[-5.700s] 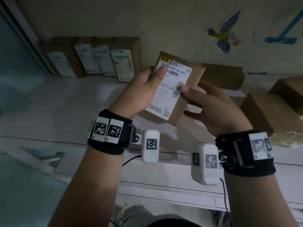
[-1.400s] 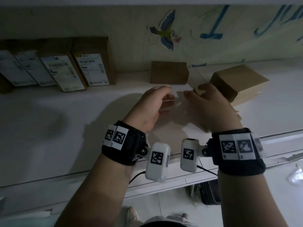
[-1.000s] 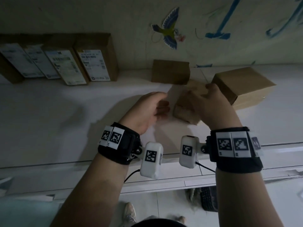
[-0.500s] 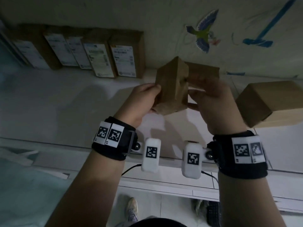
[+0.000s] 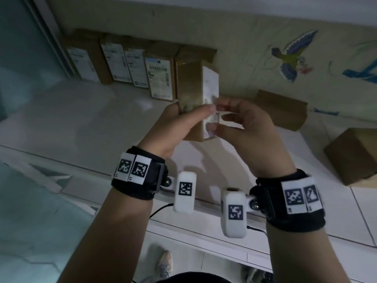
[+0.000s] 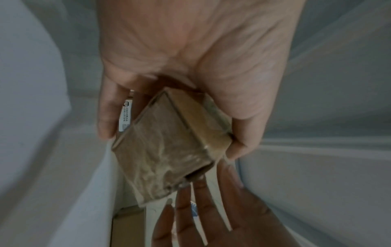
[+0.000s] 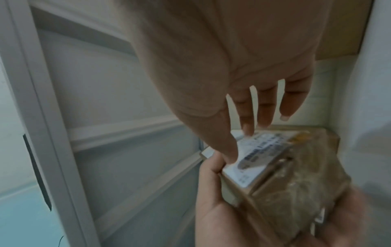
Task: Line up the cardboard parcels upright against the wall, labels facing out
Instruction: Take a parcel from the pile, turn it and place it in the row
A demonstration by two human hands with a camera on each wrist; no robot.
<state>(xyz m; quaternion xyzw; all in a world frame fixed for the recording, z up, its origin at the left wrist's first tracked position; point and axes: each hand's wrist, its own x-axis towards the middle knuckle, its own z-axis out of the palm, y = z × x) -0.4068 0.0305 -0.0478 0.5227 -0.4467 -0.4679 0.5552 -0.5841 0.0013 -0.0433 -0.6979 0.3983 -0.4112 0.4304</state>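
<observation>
A small cardboard parcel [image 5: 191,94] is held upright in the air above the white counter [image 5: 81,119], just in front of the right end of the row of parcels [image 5: 140,68] that stands against the wall [image 5: 234,48] at the counter's back edge. Its white label [image 5: 211,86] is turned to the right, toward the right hand. The parcel is gripped by the left hand [image 5: 175,127], thumb on one side and fingers curled round the other. The label face is touched by the fingertips of the right hand [image 5: 244,127], whose fingers are nearly straight and only slightly spread. The row's labels are faced outward. Two more brown parcels are seen on the counter: one [image 5: 283,111] by the wall further right, another [image 5: 355,156] near the right edge. A bird picture [image 5: 293,58] is fixed on the wall.
</observation>
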